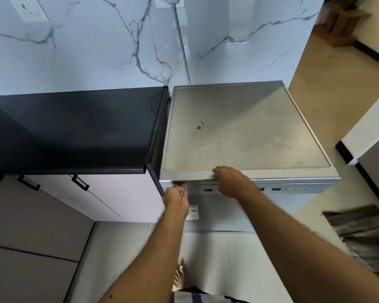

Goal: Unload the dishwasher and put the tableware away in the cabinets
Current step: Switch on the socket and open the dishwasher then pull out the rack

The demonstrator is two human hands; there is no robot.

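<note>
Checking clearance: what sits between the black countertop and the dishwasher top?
Head view: nothing sits between them. Only a narrow dark gap separates the black countertop from the dishwasher; both hands are at its front edge.

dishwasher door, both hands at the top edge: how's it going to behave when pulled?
The dishwasher door looks like a rigid metal panel, so it should probably swing as one piece, not flex. Its brushed face seems smooth, likely slippery. The left hand curls at the door's top edge, the right hand over the top's front lip.

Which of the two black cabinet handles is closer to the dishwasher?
The right-hand handle, on the cabinet door beside the dishwasher; the other handle sits farther left.
</note>
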